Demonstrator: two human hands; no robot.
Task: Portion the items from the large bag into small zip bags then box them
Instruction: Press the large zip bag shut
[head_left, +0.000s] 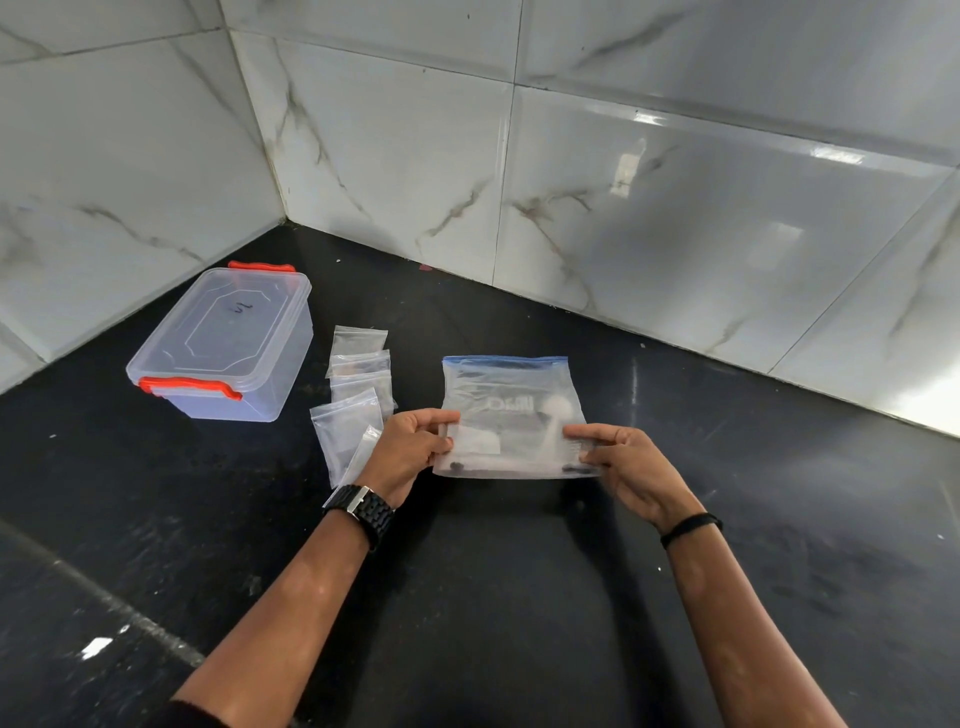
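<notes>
A large clear zip bag (511, 410) with a blue zip strip along its far edge lies on the black counter in the middle. Small dark items show inside along its near edge. My left hand (410, 449) pinches the bag's near left corner. My right hand (623, 462) pinches its near right corner. Several small clear zip bags (356, 395) lie in a loose overlapping row just left of the large bag, the nearest partly behind my left hand. A clear plastic box (223, 345) with a closed lid and orange clips stands further left.
The black counter (493, 597) runs into a corner of white marble-patterned wall tiles (395, 156) behind the box and bags. A small white scrap (96, 647) lies near the counter's front left.
</notes>
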